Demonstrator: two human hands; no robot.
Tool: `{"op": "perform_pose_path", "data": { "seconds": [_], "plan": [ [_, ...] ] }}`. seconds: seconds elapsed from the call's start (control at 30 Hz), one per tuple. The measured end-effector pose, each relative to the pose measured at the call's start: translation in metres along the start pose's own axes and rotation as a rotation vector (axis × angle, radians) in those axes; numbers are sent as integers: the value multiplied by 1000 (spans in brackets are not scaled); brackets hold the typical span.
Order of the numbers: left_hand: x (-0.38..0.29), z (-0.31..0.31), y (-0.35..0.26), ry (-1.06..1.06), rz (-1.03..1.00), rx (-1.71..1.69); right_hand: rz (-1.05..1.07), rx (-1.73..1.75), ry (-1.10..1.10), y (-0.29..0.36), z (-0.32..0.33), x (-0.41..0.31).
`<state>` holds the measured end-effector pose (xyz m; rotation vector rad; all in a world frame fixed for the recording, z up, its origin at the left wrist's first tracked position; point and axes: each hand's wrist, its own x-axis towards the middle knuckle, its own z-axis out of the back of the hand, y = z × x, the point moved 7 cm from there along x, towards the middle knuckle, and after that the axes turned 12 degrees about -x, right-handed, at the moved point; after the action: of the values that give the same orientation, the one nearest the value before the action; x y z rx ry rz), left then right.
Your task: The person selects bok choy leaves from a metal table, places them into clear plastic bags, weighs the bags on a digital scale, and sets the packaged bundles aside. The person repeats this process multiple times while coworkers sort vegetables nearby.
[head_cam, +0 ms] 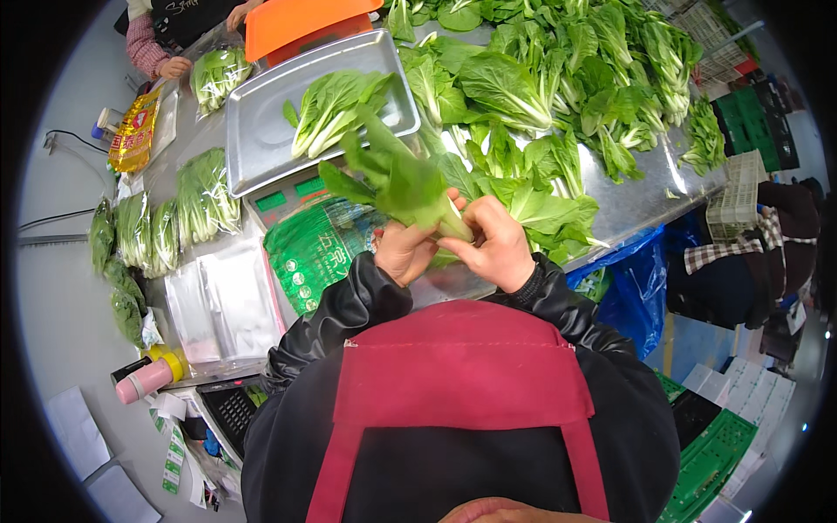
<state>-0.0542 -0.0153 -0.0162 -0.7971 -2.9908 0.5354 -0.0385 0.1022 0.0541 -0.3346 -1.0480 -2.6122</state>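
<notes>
Between my two hands is a head of leafy greens [409, 189], its leaves pointing up and left and its pale stem end towards me. My left hand [410, 250] holds it from the left, around the lower leaves and stem. My right hand [492, 245] grips the stem end, thumb and fingers pinched at its base. Just beyond, a metal tray [261, 124] on a scale carries a bunch of greens [340, 111]. Loose greens [503, 85] are heaped on the metal table to the right of the tray. A green printed bag [314, 252] lies left of my left hand.
Bagged greens [208, 193] stand at the left, behind clear plastic bags [239, 301]. An orange bin [307, 26] is beyond the tray, near another person's hand [175, 67]. A blue plastic bag [631, 294] hangs at the table's right edge. A pink bottle [147, 379] lies lower left.
</notes>
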Motion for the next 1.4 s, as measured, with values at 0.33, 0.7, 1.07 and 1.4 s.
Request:
{"op": "perform_pose_path", "data": {
  "seconds": [0.33,0.7,1.07,1.4],
  "plan": [
    [-3,2,-2,-16,-1,80,-425,684,91,-44,-29,-16],
    [-1,-3,-1,-85,-138,44,-979,1195,-382,-108,-32,-35],
    [0,-6,-12,-94,-172,414,-214,387,61,-35,-18,-5],
    [-3,-1,-10,-112,-149,215,-424,553,4,-37,-20,-11]
  ]
}}
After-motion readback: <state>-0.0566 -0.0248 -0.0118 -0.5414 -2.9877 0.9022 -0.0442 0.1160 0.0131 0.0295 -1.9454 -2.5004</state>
